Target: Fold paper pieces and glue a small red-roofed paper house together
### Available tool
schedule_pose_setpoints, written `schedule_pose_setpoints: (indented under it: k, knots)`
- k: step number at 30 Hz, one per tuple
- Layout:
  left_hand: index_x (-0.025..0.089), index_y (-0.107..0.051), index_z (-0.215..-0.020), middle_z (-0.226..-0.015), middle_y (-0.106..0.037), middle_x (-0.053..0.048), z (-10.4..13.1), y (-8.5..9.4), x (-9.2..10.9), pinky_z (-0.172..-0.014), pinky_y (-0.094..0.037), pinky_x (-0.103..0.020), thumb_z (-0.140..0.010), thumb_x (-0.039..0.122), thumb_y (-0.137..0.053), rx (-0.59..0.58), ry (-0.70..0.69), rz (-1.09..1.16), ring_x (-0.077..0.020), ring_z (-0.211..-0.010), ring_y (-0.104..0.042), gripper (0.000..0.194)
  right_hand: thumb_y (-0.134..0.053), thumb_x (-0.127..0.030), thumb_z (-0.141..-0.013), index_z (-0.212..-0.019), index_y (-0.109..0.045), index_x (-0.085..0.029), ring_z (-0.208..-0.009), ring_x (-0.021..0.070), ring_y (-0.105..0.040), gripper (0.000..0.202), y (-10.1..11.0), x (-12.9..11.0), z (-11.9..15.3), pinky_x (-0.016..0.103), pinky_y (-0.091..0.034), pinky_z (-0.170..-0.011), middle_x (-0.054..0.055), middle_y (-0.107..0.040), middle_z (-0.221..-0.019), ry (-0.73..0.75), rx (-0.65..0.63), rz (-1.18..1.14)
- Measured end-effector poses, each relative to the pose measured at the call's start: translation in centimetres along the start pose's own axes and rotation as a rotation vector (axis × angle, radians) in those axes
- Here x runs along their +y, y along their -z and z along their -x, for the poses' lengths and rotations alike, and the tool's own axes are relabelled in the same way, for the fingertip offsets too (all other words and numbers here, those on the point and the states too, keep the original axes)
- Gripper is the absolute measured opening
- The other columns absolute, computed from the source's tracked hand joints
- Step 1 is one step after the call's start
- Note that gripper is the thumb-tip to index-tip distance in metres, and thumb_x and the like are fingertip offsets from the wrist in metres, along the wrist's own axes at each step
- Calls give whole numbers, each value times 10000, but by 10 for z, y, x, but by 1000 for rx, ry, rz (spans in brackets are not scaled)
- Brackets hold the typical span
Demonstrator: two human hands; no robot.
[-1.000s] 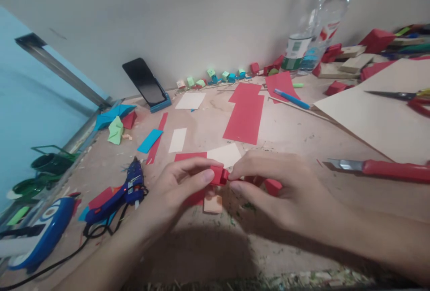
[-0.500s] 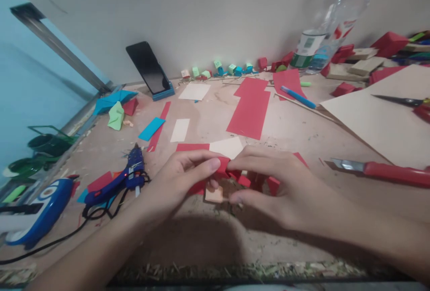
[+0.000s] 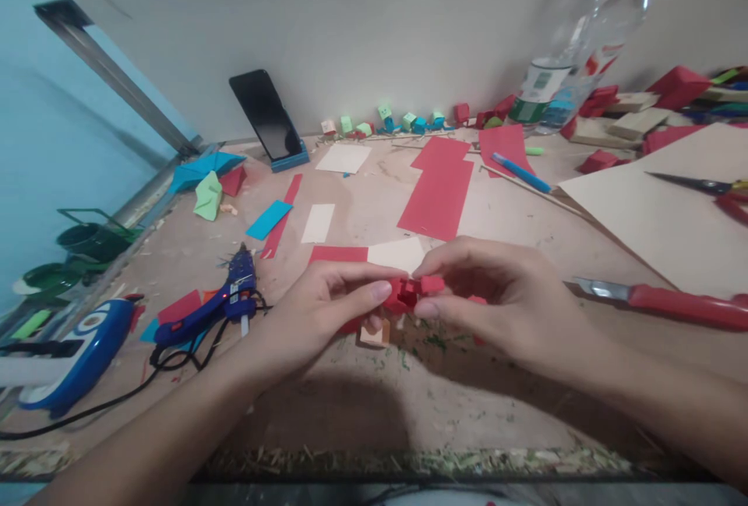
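Note:
A small red paper piece (image 3: 402, 297), folded like a box with a dark opening, is pinched between the thumb and fingers of my left hand (image 3: 333, 299). My right hand (image 3: 496, 299) grips a smaller red folded part (image 3: 432, 284) at its right side, thumb below and fingers above. The two red parts meet or nearly touch. Under my left fingertips lies a small tan block (image 3: 374, 333). Behind my hands are a red sheet (image 3: 339, 254) and a cream sheet (image 3: 400, 253), both partly covered.
A blue glue gun (image 3: 237, 288) with a black cable lies left. A red-handled cutter (image 3: 672, 306) and scissors (image 3: 701, 182) lie right. A phone (image 3: 266, 116) stands at the back, bottles (image 3: 541, 93) at the back right. Small paper cubes (image 3: 384, 112) line the wall.
My right hand has turned and closed in on the red piece, its thumb now up against the smaller part. The opening in the red piece now shows. The view has shifted slightly.

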State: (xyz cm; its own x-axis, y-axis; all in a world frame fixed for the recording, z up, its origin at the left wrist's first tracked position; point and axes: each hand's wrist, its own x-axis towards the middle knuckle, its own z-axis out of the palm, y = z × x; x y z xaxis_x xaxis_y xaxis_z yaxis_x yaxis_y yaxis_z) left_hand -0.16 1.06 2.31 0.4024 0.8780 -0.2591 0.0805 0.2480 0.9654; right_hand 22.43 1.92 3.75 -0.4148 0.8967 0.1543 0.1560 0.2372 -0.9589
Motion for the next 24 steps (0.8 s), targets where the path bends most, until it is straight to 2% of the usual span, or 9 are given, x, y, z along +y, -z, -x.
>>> schedule_pose_setpoints:
  k: [4,7,9,13,18,21,24]
  knots:
    - [235,-814,-1087,-833,-749,-17,1,0,1,-685,-534,-243,-967,383,-692,2,-20,-59,-136,-733,-630,227,-844,-138,-809,-843,-787,-208,-757,97,-684,96,0,1,-4,176,-542,-672,-32,-748,-830,-52,-37,-177]
    - [254,-807,-1123,-945,-785,-24,2,-1,1,-688,-535,-229,-948,374,-716,18,-16,-113,-148,-798,-672,230,-834,-156,-833,-867,-818,-227,-878,112,-701,80,2,3,-5,198,-556,-787,-11,-767,-953,-47,-15,-271]
    - [264,-795,-1148,-1013,-798,-28,2,-2,2,-725,-546,-239,-937,381,-727,42,-19,-125,-174,-884,-704,251,-814,-208,-869,-931,-831,-247,-913,126,-704,75,3,5,-5,226,-560,-814,2,-782,-1016,-100,-19,-351]
    - [269,-797,-1117,-1083,-800,-21,1,0,6,-852,-556,-275,-939,374,-718,104,-82,-231,-197,-994,-722,221,-810,-284,-881,-914,-829,-234,-773,106,-659,63,5,10,-4,223,-531,-720,-1,-770,-881,-205,-4,-378]
    - [246,-807,-1055,-1035,-806,-31,1,6,11,-867,-565,-305,-931,357,-706,203,-171,-325,-198,-921,-730,195,-903,-225,-744,-869,-753,-221,-700,102,-617,195,4,17,-8,219,-489,-656,-34,-716,-797,-242,59,-458]
    - [237,-809,-1030,-986,-810,-36,2,9,17,-829,-572,-305,-908,357,-718,292,-195,-376,-211,-895,-728,193,-902,-249,-737,-867,-707,-217,-671,114,-610,236,6,21,-10,227,-453,-615,-25,-715,-771,-292,91,-464]
    - [242,-808,-1017,-914,-801,-31,7,14,24,-702,-561,-275,-905,385,-714,387,-187,-420,-204,-808,-720,204,-900,-261,-731,-828,-692,-208,-657,107,-575,236,7,22,-10,225,-414,-601,-35,-682,-743,-317,92,-422]
